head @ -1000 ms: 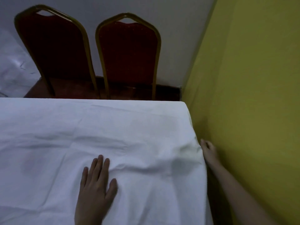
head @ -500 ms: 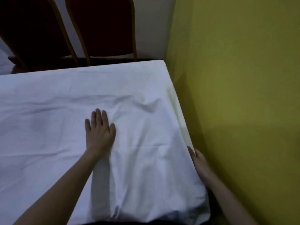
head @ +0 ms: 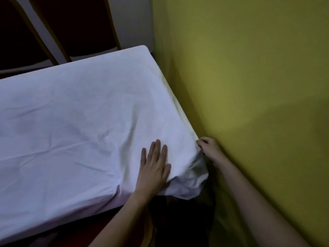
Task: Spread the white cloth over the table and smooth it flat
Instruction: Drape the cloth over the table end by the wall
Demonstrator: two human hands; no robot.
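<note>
**One hand pins, the other pulls the corner**

The white cloth (head: 80, 118) already covers the table. The left hand (head: 154, 168) lies flat on it, fingers (head: 156, 148) slightly apart, probably to stop the cloth sliding. Just beyond its fingertips, at the edge beside the yellow wall (head: 249, 86), the right hand (head: 209, 148) pinches the cloth, seemingly to pull the bunched corner straight.

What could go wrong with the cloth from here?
The right hand pinches the white cloth at the table's edge by the yellow wall; a hard tug could drag the far side askew. The left hand presses flat beside bunched fabric at the near corner, so creases may get pressed in rather than smoothed out.
</note>
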